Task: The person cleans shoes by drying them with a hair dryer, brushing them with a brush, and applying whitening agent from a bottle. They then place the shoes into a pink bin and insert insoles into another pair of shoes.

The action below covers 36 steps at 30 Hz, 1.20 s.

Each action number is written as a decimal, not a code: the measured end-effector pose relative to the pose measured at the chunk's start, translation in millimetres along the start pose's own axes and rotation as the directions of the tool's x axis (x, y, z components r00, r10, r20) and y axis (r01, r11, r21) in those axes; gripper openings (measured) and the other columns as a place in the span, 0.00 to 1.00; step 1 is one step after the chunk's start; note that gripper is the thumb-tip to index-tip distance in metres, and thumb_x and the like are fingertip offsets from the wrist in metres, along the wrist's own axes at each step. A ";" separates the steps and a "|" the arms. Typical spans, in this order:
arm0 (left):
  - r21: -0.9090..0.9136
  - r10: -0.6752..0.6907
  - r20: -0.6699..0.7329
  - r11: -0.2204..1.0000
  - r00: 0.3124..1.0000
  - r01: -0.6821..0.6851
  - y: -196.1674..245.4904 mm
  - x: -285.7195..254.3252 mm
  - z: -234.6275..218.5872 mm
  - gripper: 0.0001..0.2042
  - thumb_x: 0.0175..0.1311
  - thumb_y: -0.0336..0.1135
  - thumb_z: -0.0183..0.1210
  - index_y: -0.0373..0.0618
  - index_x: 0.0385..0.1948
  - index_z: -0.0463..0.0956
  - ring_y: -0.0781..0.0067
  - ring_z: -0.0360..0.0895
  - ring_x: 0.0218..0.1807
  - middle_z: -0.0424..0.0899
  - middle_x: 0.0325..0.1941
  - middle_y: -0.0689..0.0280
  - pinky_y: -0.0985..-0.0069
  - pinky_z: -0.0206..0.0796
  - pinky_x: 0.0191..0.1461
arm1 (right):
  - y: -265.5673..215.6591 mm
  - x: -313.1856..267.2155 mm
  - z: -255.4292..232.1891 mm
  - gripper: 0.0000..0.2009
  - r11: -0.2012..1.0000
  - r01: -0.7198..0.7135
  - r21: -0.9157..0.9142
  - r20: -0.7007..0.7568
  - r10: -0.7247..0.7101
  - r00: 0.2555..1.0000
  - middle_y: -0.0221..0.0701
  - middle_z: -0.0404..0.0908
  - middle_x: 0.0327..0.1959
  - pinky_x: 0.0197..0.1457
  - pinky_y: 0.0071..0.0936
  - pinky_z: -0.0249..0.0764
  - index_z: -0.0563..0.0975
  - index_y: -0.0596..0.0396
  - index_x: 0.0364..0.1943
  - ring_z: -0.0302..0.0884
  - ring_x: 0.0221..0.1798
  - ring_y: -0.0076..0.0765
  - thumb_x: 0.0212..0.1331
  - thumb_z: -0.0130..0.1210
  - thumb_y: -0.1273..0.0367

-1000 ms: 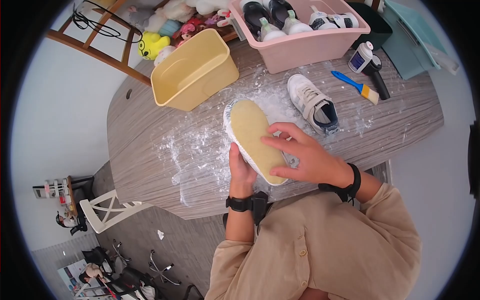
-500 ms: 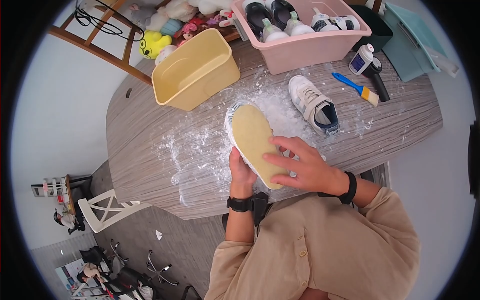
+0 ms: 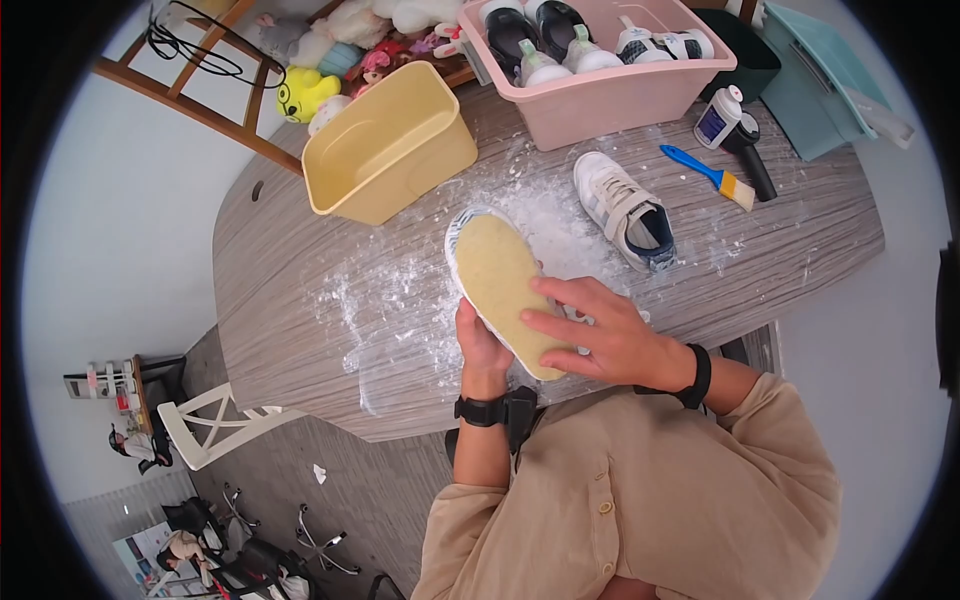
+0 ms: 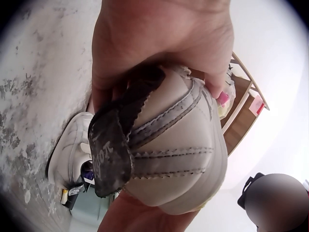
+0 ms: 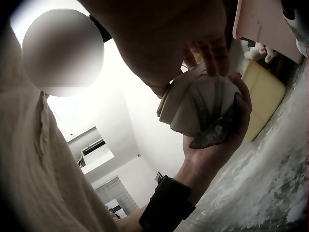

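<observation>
My left hand grips a white-and-grey sneaker from below and the side, turned over with its pale yellow underside facing up. A dark strap with light lettering hangs across the sneaker in the left wrist view. Over the near half, my right hand has its fingers spread, with fingertips touching the yellow surface. Its thumb lies close to the near end. Another white sneaker with velcro straps stands upright on the table, beyond my right hand.
White powder is scattered over the wood-grain table. Behind stand a yellow bin and a pink bin of shoes. To the right lie a blue-handled brush, a white bottle and a black-handled tool. A teal bin stands beyond.
The held sneaker and both hands have shifted slightly toward me. My right fingertips stay on the yellow underside, spread much as before. The other sneaker has not moved.
</observation>
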<state>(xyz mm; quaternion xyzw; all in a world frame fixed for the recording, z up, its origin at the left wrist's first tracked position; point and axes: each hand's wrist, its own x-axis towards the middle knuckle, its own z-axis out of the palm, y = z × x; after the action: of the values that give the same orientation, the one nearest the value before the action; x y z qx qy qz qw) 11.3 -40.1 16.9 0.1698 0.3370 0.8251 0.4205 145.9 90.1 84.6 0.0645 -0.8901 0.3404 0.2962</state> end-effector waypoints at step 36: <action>0.085 -0.062 -0.064 0.994 0.996 0.067 20.7 -1.3 9.8 0.31 0.54 0.38 0.61 0.41 0.59 0.58 0.65 0.66 0.63 0.68 0.60 0.60 0.66 0.56 0.67 | 22.2 6.9 -3.0 0.18 0.867 -0.352 0.354 0.022 0.369 0.929 0.35 0.70 0.62 0.42 0.26 0.73 0.76 0.52 0.50 0.75 0.52 0.34 0.54 0.63 0.66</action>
<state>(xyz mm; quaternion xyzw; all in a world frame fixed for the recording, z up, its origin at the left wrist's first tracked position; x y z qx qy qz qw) 5.6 -45.7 38.4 0.1514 0.3905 0.8004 0.4288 134.7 109.5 77.7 -0.0586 -0.8040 0.5445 0.2316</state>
